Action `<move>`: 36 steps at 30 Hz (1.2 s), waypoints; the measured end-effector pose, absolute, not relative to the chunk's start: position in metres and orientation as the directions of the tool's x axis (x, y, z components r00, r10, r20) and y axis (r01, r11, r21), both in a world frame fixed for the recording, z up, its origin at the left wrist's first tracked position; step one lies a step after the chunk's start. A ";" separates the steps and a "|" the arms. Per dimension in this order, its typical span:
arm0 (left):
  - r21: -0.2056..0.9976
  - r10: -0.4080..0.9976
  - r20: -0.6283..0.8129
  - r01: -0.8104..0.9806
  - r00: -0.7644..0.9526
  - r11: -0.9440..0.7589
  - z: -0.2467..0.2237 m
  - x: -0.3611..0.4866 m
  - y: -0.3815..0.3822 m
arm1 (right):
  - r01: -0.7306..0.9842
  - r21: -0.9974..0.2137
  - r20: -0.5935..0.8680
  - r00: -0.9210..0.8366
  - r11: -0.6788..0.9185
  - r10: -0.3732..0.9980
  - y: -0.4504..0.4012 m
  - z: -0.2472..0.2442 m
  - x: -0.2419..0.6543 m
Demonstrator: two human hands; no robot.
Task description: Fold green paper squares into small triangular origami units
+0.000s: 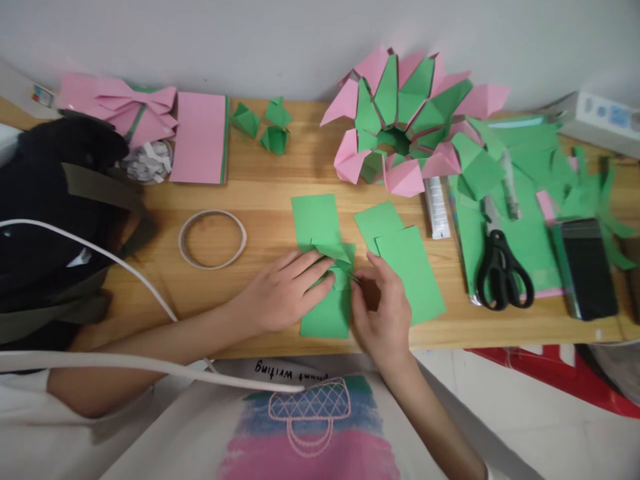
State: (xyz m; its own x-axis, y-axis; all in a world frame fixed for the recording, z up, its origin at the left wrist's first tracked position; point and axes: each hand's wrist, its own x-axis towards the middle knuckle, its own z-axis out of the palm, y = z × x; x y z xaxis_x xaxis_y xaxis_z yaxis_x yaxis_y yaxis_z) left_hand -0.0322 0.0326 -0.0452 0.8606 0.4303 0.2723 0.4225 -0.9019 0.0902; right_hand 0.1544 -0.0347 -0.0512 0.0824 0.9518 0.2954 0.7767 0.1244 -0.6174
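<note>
A small green paper piece, partly folded (333, 252), is held in the middle, over flat green sheets. My left hand (290, 290) comes in from the left, its fingers extended side by side onto the folded paper; its thumb is hidden. With thumb and fingertips, my right hand (381, 307) pinches the right edge of the same paper. Beneath the hands lies a green rectangle (325, 323), and another green sheet (315, 217) sits just behind it. Two more green rectangles (413, 273) overlap beside my right hand.
Behind stand a pink and green folded-paper ring (400, 110) and three small green folded pieces (277, 112). A tape roll (213, 267) and pink paper stack (199, 137) are left. Scissors (504, 277), a glue tube (437, 210) and a phone (587, 267) lie right. A white cable (135, 270) crosses my left arm.
</note>
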 end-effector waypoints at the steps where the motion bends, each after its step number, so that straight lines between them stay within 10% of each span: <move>1: 0.090 0.428 0.276 0.420 0.861 -0.903 -0.046 -0.032 0.033 | 0.785 -0.603 0.311 0.072 0.138 0.948 -0.035 -0.051 0.154; 15: 0.227 0.485 0.117 0.452 0.867 -0.863 -0.039 -0.035 0.032 | 0.799 -0.554 0.384 -0.006 0.235 0.923 -0.039 -0.054 0.157; 28: 0.144 0.465 0.244 0.443 0.851 -0.885 -0.043 -0.033 0.032 | 0.683 -0.700 0.295 0.008 0.210 0.956 -0.042 -0.058 0.159; 36: 0.109 0.498 0.307 0.490 0.811 -0.865 -0.047 -0.029 0.029 | 0.765 -0.588 0.353 -0.051 0.263 0.934 -0.037 -0.055 0.159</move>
